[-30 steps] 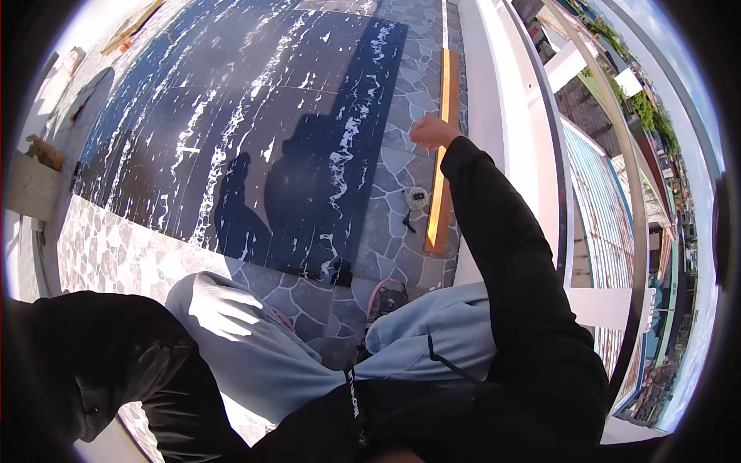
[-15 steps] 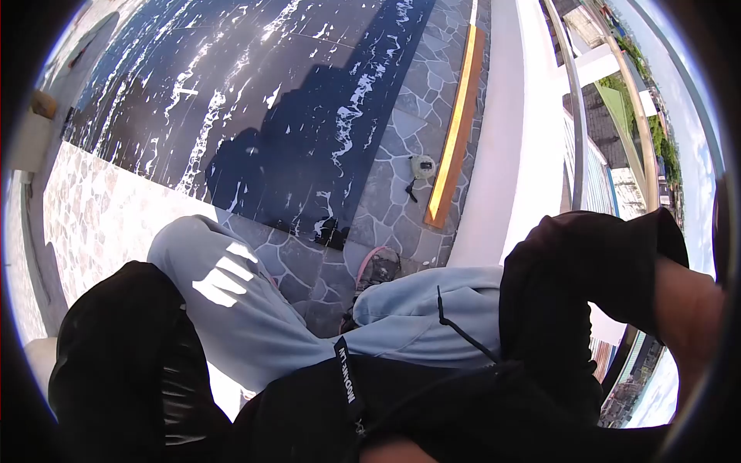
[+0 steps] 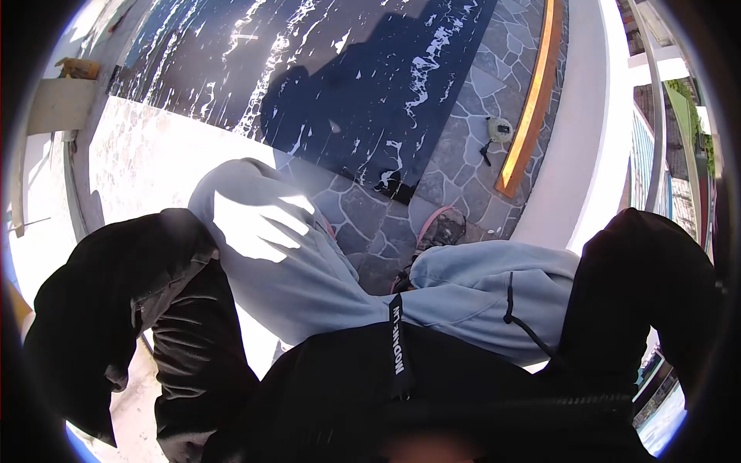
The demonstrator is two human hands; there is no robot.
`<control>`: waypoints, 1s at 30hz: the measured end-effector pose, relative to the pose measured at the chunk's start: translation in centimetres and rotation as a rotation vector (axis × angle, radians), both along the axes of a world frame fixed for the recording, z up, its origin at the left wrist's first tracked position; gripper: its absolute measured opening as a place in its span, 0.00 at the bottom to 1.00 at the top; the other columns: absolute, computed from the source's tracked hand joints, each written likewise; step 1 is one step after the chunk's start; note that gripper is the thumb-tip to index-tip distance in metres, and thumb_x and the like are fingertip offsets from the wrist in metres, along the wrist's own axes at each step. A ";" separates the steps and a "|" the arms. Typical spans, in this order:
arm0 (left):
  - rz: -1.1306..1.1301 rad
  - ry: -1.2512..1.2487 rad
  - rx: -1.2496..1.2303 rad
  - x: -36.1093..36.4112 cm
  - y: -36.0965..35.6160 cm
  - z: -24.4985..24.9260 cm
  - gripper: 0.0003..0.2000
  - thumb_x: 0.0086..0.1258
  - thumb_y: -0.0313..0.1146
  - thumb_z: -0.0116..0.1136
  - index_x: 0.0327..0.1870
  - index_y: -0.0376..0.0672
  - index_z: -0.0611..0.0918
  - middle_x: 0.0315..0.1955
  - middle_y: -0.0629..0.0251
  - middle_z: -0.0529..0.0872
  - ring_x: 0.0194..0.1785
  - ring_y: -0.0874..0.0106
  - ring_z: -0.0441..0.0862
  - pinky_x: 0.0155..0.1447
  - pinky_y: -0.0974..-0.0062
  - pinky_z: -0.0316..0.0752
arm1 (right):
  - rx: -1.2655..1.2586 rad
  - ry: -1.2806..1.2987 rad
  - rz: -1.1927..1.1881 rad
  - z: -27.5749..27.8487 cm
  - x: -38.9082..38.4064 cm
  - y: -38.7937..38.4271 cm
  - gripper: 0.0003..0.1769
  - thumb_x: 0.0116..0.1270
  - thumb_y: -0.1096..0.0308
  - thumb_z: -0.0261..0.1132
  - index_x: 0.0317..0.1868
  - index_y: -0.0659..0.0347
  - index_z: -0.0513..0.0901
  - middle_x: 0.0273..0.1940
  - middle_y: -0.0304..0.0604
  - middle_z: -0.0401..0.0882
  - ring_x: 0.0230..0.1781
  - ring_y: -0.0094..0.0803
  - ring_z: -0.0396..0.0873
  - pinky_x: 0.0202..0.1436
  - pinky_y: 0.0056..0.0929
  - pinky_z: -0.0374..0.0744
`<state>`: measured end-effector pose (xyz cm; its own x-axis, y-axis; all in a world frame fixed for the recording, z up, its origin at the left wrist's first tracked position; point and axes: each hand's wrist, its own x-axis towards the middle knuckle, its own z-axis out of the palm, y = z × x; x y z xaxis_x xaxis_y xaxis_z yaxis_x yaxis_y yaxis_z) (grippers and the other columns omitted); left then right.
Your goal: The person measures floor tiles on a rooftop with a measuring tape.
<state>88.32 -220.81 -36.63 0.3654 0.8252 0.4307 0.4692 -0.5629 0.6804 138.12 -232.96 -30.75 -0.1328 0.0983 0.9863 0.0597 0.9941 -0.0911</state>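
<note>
Neither of my hands shows; only my bent arms in black sleeves are visible, the left sleeve [image 3: 93,278] at the left edge and the right sleeve [image 3: 648,293] at the right. Beyond my knees lies a large glossy black sheet with white marble veining [image 3: 363,92], partly under a dark shadow. Right of it, a small pale rounded device with a dark window [image 3: 500,130], perhaps a tape measure, rests on the floor with a black strap. Beside that lies a long brown strip with a shiny golden face [image 3: 532,100]. Nothing shows what my hands touch.
My legs in light blue trousers [image 3: 301,255] are bent in front of me. Grey stone-patterned flooring [image 3: 363,224] runs around the sheet. A low white wall [image 3: 583,131] and a metal rail [image 3: 656,147] stand at the right. A block-like pale object [image 3: 62,104] is at the far left.
The view has swung left, so the sheet, device and strip sit further right and higher. My right forearm's bare skin has left view, and more of my left sleeve shows.
</note>
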 end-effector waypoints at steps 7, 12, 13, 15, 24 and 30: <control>0.007 0.094 -0.014 -0.2 -1.0 1.5 0.06 0.65 0.34 0.54 0.33 0.40 0.77 0.22 0.66 0.76 0.28 0.71 0.73 0.33 0.74 0.68 | -0.012 0.140 0.085 -2.5 0.9 0.6 0.12 0.65 0.58 0.60 0.30 0.58 0.77 0.26 0.33 0.75 0.32 0.25 0.75 0.50 0.29 0.73; 0.032 0.116 -0.015 -0.5 -2.0 1.5 0.06 0.64 0.33 0.54 0.32 0.40 0.77 0.21 0.67 0.75 0.27 0.72 0.73 0.32 0.74 0.68 | 0.028 0.185 0.127 -2.6 1.3 0.7 0.11 0.64 0.59 0.61 0.29 0.57 0.77 0.25 0.32 0.75 0.30 0.25 0.75 0.50 0.30 0.72; 0.040 0.106 -0.020 -0.7 -2.0 1.1 0.06 0.64 0.33 0.54 0.32 0.40 0.77 0.21 0.67 0.75 0.27 0.72 0.72 0.32 0.74 0.68 | 0.029 0.156 0.121 -2.0 1.3 0.3 0.11 0.64 0.59 0.61 0.29 0.57 0.77 0.25 0.32 0.75 0.30 0.25 0.74 0.50 0.30 0.72; 0.061 0.094 -0.033 -1.2 -1.8 0.3 0.06 0.64 0.33 0.54 0.31 0.40 0.76 0.21 0.67 0.75 0.27 0.72 0.72 0.32 0.74 0.67 | 0.022 0.102 0.093 -1.3 0.9 0.1 0.11 0.63 0.59 0.61 0.29 0.57 0.76 0.25 0.32 0.74 0.30 0.25 0.74 0.50 0.30 0.72; 0.081 0.048 -0.081 -1.9 -0.6 -2.1 0.07 0.64 0.33 0.53 0.29 0.40 0.76 0.19 0.68 0.73 0.26 0.72 0.71 0.31 0.73 0.66 | 0.042 -0.008 0.003 1.1 -0.2 0.6 0.11 0.62 0.59 0.62 0.27 0.56 0.76 0.23 0.31 0.73 0.27 0.25 0.73 0.51 0.31 0.70; 0.056 -0.001 -0.058 -1.8 -1.0 -2.2 0.07 0.63 0.32 0.53 0.27 0.40 0.75 0.18 0.68 0.72 0.25 0.73 0.70 0.31 0.73 0.66 | 0.111 -0.002 -0.003 3.2 -1.0 0.5 0.11 0.61 0.60 0.62 0.26 0.55 0.75 0.22 0.30 0.73 0.26 0.24 0.72 0.51 0.32 0.69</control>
<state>86.57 -221.85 -38.82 0.3171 0.8681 0.3819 0.4982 -0.4951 0.7118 137.16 -232.44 -27.57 -0.1349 -0.0116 0.9908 0.0624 0.9979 0.0202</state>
